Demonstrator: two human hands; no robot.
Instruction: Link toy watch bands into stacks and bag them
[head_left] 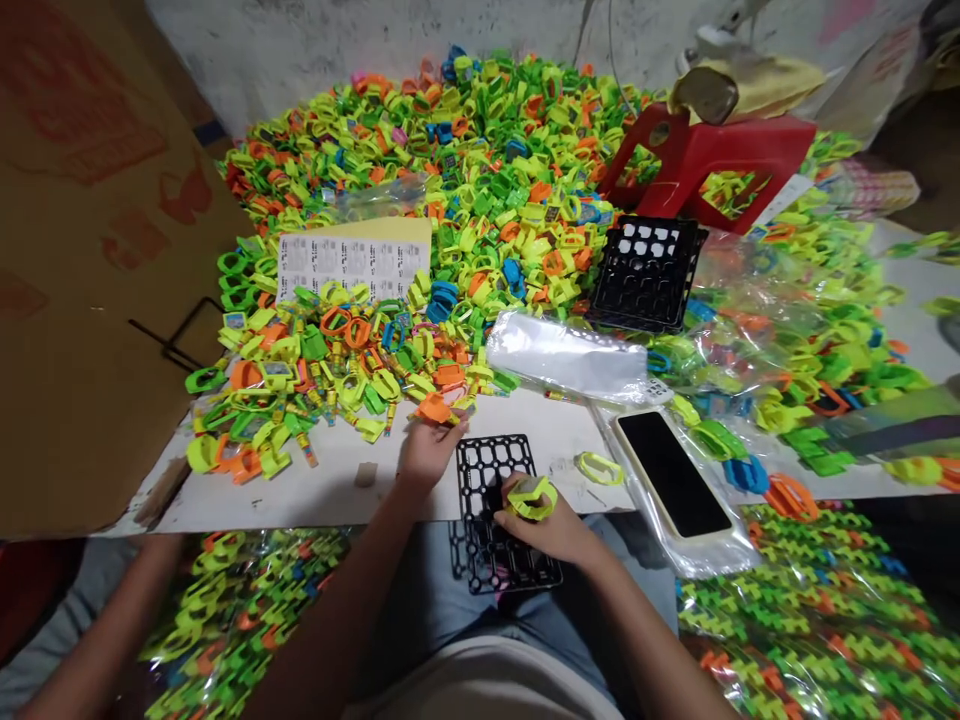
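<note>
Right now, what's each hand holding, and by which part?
Right hand: holding a yellow toy, but which part it grips is unclear. Left hand: at the near edge of an orange toy; hold unclear.

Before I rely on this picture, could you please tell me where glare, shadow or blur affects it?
Head view: bright glare on the plastic packet; head view: shadow on the tabletop left of the left hand, and the cardboard box in dimmer light; head view: the box's red print looks soft, with stretching toward the frame's edges, probably from a wide lens.
</note>
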